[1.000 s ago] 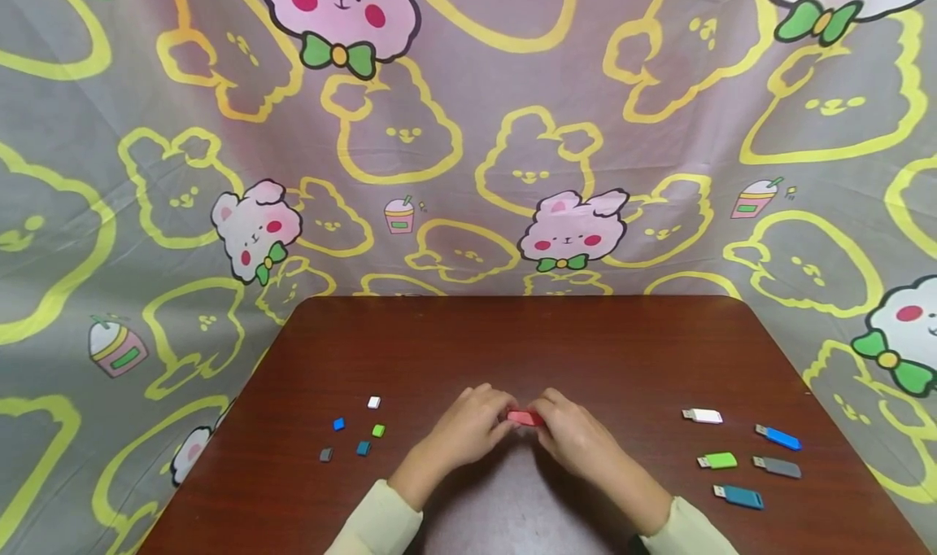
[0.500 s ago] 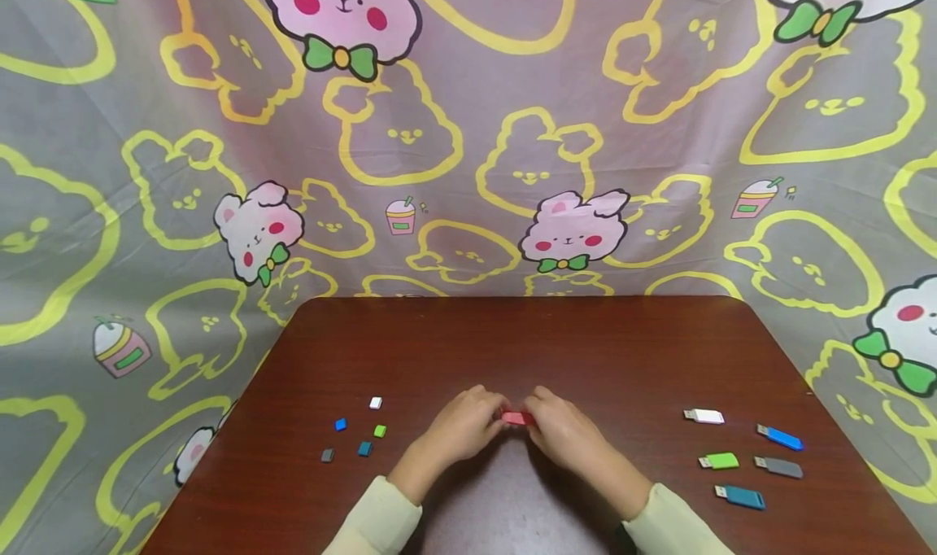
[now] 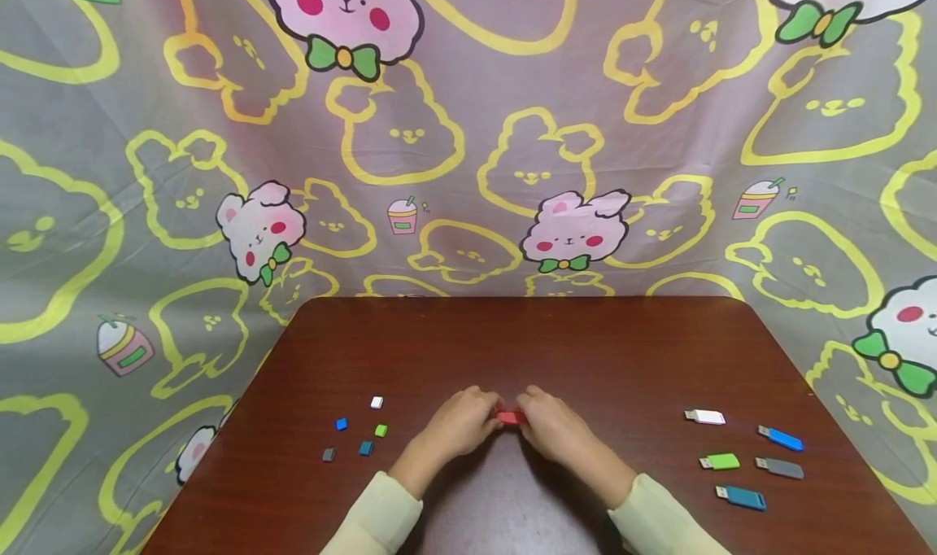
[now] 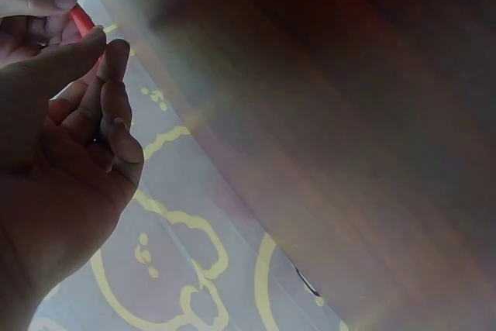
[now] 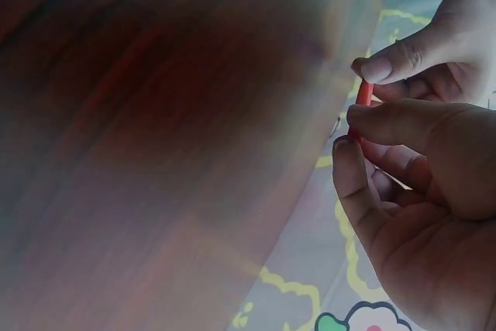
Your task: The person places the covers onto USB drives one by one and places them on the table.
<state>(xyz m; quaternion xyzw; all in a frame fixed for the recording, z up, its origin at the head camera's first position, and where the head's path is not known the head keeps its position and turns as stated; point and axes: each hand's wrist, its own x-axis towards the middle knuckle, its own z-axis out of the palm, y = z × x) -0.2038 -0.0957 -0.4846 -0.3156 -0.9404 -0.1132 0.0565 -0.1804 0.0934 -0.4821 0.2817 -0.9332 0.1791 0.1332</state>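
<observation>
In the head view, a small red USB flash drive (image 3: 510, 417) is held between both hands above the middle of the table. My left hand (image 3: 463, 421) pinches its left end with thumb and fingers. The right hand (image 3: 554, 427) grips its other end. In the right wrist view, the red body of the flash drive (image 5: 364, 93) shows between the two thumbs; fingertips cover both ends, so I cannot tell whether a cap sits on it. The left wrist view also has the left hand (image 4: 70, 145) pinching this drive.
Left on the brown table (image 3: 527, 343) lie several small caps, among them a white cap (image 3: 376, 402) and a teal cap (image 3: 366, 448). Several uncapped USB drives lie at right, such as the green drive (image 3: 721, 461) and blue drive (image 3: 781, 438). A patterned cloth (image 3: 468, 164) hangs behind.
Both hands have shifted slightly left with the red flash drive, the right hand more, so they are now closer together and less of the drive shows. The caps and other drives stay put.
</observation>
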